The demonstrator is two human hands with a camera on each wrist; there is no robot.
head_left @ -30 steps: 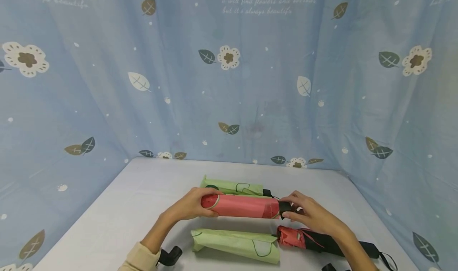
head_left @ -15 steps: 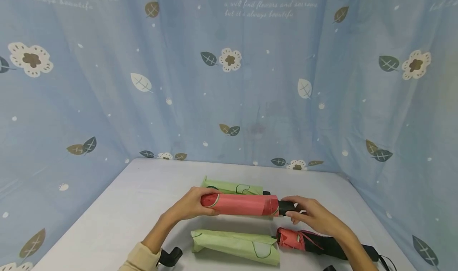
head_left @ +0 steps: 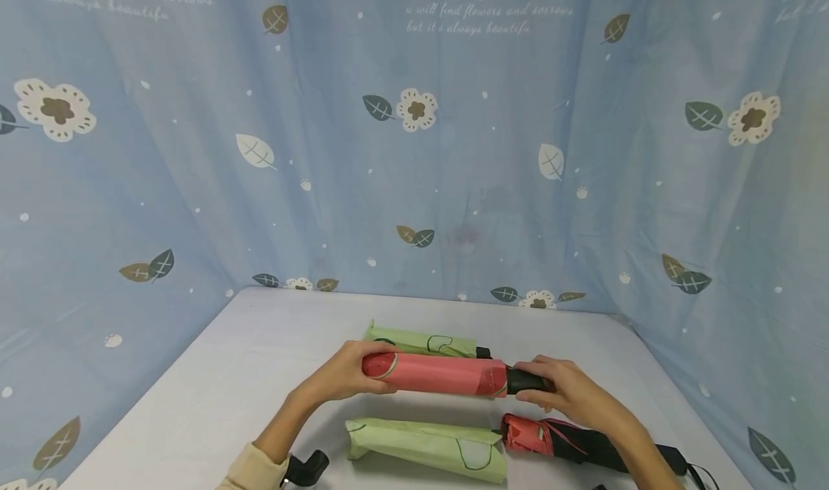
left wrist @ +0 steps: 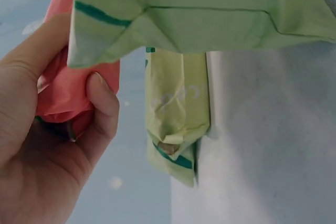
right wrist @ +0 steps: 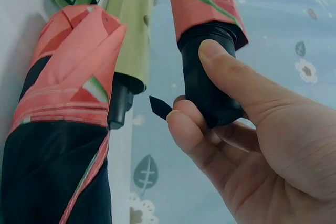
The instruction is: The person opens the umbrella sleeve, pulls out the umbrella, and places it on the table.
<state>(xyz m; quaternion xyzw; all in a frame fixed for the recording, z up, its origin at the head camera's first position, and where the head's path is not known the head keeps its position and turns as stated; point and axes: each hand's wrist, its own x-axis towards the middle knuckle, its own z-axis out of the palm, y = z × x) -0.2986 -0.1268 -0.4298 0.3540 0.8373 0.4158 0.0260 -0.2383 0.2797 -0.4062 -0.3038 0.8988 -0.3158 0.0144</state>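
Along the near side of the white table (head_left: pixel 207 389), I see a pale green sleeve (head_left: pixel 424 447) just beside a red-and-black folded umbrella (head_left: pixel 576 439). Above and beyond them, the left hand (head_left: pixel 352 371) pinches a red watermelon-print sleeve (head_left: pixel 437 373) between thumb and fingers; the right hand (head_left: pixel 573 391) grips its black handle (head_left: pixel 524 380) with thumb and curled fingers. Farther back lies a green umbrella (head_left: pixel 434 341), its lettering too faint to read. On the blue curtain (head_left: pixel 337 202) behind I read "u will find flowers and sorrows but it's always beautifu".
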